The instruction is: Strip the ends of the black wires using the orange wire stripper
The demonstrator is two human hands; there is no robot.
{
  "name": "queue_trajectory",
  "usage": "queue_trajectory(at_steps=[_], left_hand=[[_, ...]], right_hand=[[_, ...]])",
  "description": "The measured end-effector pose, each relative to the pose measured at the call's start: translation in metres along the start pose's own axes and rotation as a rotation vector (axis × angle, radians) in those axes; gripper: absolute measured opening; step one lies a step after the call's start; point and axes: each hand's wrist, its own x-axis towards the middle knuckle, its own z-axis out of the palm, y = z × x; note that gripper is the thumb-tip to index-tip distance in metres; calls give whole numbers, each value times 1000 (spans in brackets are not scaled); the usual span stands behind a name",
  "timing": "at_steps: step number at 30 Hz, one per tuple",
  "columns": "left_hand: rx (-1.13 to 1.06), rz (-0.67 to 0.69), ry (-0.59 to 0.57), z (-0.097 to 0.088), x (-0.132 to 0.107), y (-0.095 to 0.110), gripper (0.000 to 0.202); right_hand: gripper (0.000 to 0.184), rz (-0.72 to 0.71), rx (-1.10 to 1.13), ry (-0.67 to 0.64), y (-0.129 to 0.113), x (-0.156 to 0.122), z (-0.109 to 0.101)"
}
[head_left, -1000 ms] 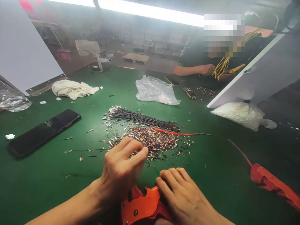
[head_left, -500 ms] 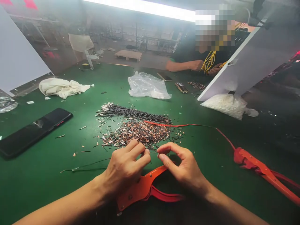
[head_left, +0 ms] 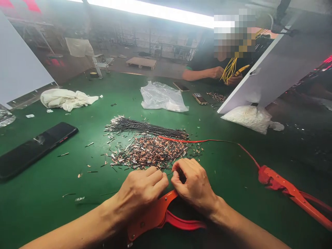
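My left hand [head_left: 141, 192] and my right hand [head_left: 193, 185] meet fingertip to fingertip at the near edge of a heap of small copper terminals [head_left: 150, 154]. Both are pinched shut; what they pinch is too small to make out. Beneath my hands lies an orange crimping tool [head_left: 155, 216] on the green table [head_left: 46, 193]. Behind the heap lies a bundle of thin black wires [head_left: 145, 127], and a red wire [head_left: 207, 141] runs off to the right.
A second orange tool [head_left: 287, 188] lies at the right. A black phone [head_left: 36, 145] is at the left, a white cloth [head_left: 64, 98] and plastic bags [head_left: 162, 98] farther back. Another person's hands [head_left: 223, 74] hold yellow wires across the table. A white board [head_left: 275, 69] leans at the right.
My right hand left the orange tool and rose to meet my left hand at the heap's edge; both hands have closed into a pinch. The view shifted slightly.
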Motion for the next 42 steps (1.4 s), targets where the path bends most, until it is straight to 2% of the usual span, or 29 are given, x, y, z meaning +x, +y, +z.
queue_trajectory(at_steps=[8,16,31,35,38,42], left_hand=[[64,-35,-15,-5,2,6,30],[124,-59,-23,-6,3,9,35],[118,-78,-39,0,5,10,34],[99,-94,-41,-6,3,10,36],[59,-127,21,-15,0,5,34],[88,-195,109,-23,-2,-5,17]], right_hand=[[15,-15,-84,97,-6,6,1],[15,25,-111,117,-9,6,4],[11,102,-67,117,-3,7,11],[13,165,-52,155,10,10,5],[14,219,-27,216,22,14,-3],[13,101,76,177,20,17,-7]])
